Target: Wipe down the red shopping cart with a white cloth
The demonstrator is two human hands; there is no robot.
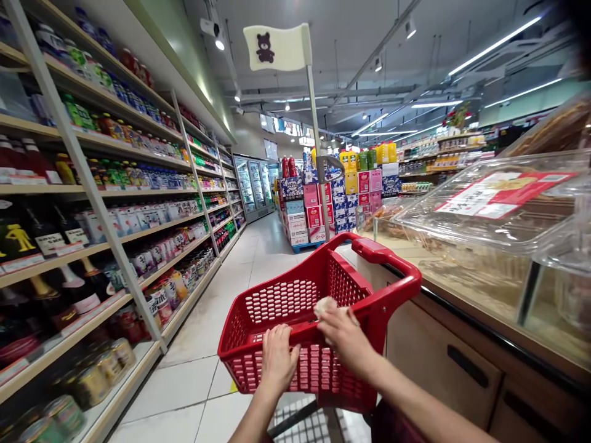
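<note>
A red plastic shopping cart (272, 301) with perforated basket walls stands just in front of me, its handle (392, 258) on the right. My left hand (278, 357) is closed over the near rim of the basket, fingers hooked inward. Further right on the same rim, my right hand (344, 338) is closed on a crumpled whitish cloth (325, 306), pressed against the rim. Most of the cloth is hidden by the fingers, so whether it is cloth or tissue I cannot tell. A pole from the cart carries a cream flag (279, 49) with a bear on it.
Shelves of bottles and cans (152, 215) line the left side. A counter with clear plastic food boxes (484, 203) runs close along the right. Stacked drink cartons (318, 209) stand ahead on a blue pallet, with glass-door fridges (252, 181) beyond. White floor tiles (184, 387) lie between.
</note>
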